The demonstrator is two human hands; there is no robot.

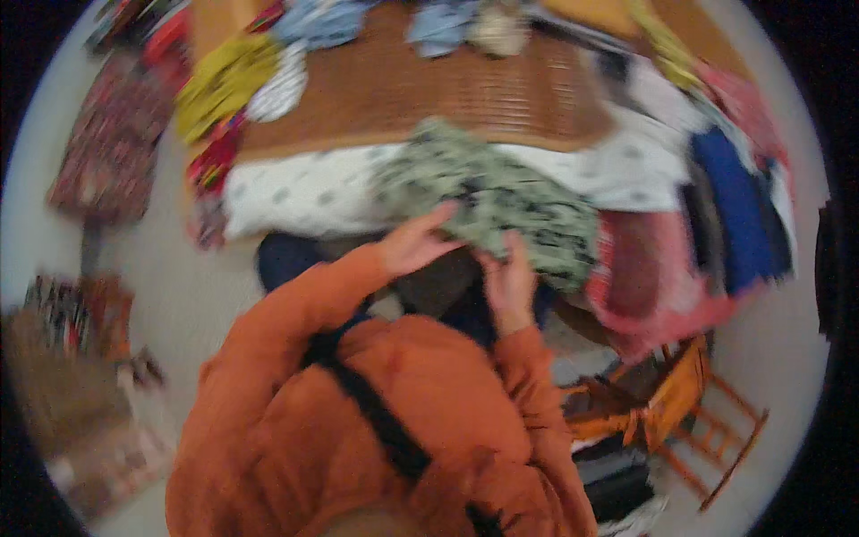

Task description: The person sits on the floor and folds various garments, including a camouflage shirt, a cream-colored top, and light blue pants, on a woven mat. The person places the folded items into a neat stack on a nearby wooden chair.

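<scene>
A light green piece of cloth with a black print [528, 210], perhaps a garment, lies partly on the near edge of the bed and partly over my lap. My left hand [419, 242] grips its near edge, thumb and fingers closed on the fabric. Just to the right, my right hand [508, 282] pinches the same edge from below. The picture is blurred, so the exact fold under the fingers is hard to make out. Beneath the cloth, a white sheet with grey spots [304, 190] hangs along the bed's front.
A brown woven mat [438, 89] covers the bed. Yellow-green clothing [228, 85] and blue clothing [324, 22] lie at its far left. Pink cloth [640, 277] and a navy garment [735, 210] drape at the right. A wooden chair [684, 394] stands at the lower right.
</scene>
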